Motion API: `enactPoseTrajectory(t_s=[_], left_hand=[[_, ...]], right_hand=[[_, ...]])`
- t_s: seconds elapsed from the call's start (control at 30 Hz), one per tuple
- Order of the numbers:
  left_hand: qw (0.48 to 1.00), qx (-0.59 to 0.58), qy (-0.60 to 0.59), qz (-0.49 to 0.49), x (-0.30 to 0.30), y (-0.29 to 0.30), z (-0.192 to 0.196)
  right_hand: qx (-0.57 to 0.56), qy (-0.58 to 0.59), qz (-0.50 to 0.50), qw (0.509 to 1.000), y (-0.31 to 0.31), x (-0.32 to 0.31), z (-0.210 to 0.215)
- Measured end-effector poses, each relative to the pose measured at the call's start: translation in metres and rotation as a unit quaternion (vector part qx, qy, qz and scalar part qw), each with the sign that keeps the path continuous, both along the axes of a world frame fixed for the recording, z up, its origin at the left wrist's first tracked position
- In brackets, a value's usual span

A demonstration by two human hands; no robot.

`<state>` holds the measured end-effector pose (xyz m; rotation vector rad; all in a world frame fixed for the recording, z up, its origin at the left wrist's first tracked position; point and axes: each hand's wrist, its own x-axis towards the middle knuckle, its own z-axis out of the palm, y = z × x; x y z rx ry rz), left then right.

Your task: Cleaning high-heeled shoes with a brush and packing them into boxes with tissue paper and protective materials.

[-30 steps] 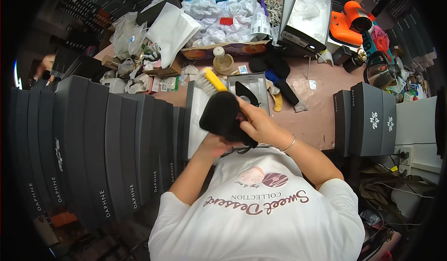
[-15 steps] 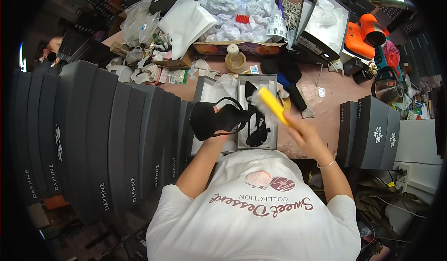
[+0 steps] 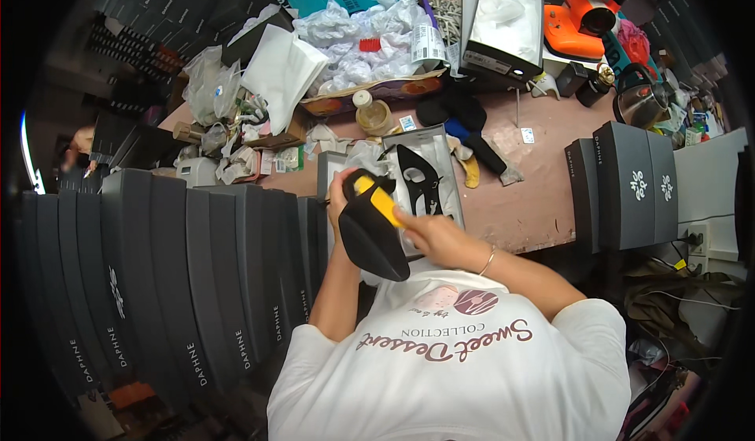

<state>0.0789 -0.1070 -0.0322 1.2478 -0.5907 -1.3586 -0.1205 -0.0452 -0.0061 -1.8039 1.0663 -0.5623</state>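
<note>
While left hand [image 3: 338, 197] grips black shoe [image 3: 373, 243] | right hand [image 3: 442, 238] clasps yellow brush [image 3: 381, 205] — held at that shoe | second black shoe [image 3: 418, 175] — in grey box [image 3: 449, 180]

Workroom, seen from above. Centre: a worktop [image 3: 523, 213], pinkish brown, its bare surface patchily worn and faintly glossy, with its near edge running toward the lower right. Right margin: a white panel [image 3: 714, 178], bowed by the lens, bearing a power socket [image 3: 697, 239] with a dark plug; pale cables [image 3: 683, 299] trail below it. Upper left and upper right: dark stacked boxes [image 3: 169, 5] close off the background. Far left: a narrow, curved streak of bluish-white light [image 3: 30, 154], source indistinct. Lower left: deep shadow, floor not distinguishable.
</note>
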Motion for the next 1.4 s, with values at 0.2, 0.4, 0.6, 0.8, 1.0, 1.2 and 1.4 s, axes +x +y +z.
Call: enactPoseTrajectory(t_s=[0.2, 0.4, 0.6, 0.8, 1.0, 1.2, 1.4], left_hand=[[0.857, -0.038, 0.461, -0.228, 0.046, -0.017, -0.082], [0.836, 0.135, 0.531, -0.022, -0.015, 0.008, -0.027], [0.815, 0.214, 0.538, -0.034, -0.037, 0.007, -0.006], [0.865, 0.238, 0.42, -0.134, -0.077, 0.038, 0.031], [0.976, -0.138, 0.108, -0.132, -0.051, 0.061, 0.021], [0.969, -0.075, 0.181, -0.151, -0.05, 0.048, 0.054], [0.953, -0.056, 0.224, -0.198, -0.031, 0.055, 0.028]], right_hand=[[-0.125, -0.045, 0.074, 0.988, -0.005, -0.037, 0.018], [-0.401, 0.129, -0.082, 0.903, -0.034, -0.081, -0.019], [-0.032, -0.112, -0.242, 0.963, -0.024, -0.109, -0.007], [-0.077, -0.101, -0.11, 0.986, -0.027, -0.05, 0.023], [0.372, -0.368, -0.117, 0.844, -0.016, -0.04, 0.028], [0.375, -0.34, -0.206, 0.838, 0.0, -0.026, 0.009], [-0.291, -0.091, -0.295, 0.905, -0.01, -0.077, 0.017]])
